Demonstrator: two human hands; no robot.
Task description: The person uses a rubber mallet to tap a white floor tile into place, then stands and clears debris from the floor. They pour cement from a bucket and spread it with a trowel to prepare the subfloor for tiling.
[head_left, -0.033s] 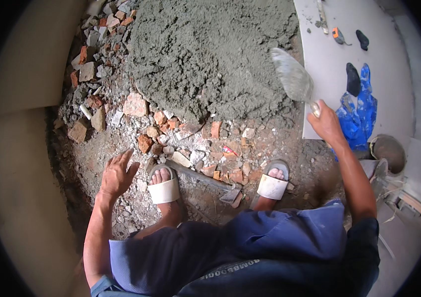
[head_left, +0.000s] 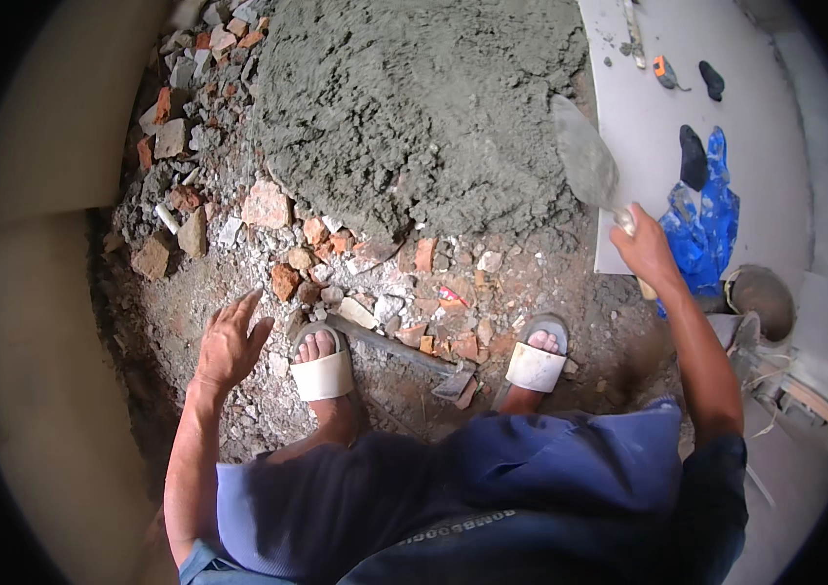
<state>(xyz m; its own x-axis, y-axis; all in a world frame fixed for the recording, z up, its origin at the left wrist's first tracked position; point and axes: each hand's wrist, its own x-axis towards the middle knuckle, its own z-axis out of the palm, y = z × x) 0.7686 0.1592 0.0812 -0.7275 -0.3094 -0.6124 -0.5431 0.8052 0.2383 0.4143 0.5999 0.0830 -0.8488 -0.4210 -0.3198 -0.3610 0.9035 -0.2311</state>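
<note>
My right hand (head_left: 643, 244) is closed around the handle of a trowel (head_left: 585, 161). The trowel's broad grey blade points up and to the left, over the right edge of a wide patch of wet grey mortar (head_left: 423, 117). Whether the blade touches the mortar I cannot tell. Over the rubble to the left of my sandalled feet hangs my left hand (head_left: 233, 341), empty, its fingers stretched out and the thumb apart.
Broken brick and stone (head_left: 172, 139) lie left of the mortar and before my feet. A pale board (head_left: 628, 127) at the right carries a tape measure (head_left: 663, 71), dark socks (head_left: 693, 156) and blue plastic (head_left: 706, 234). A round container (head_left: 763, 302) stands nearby.
The trowel blade has shifted slightly to the right and looks less blurred. My right hand has moved a little with it; my left hand stays where it was.
</note>
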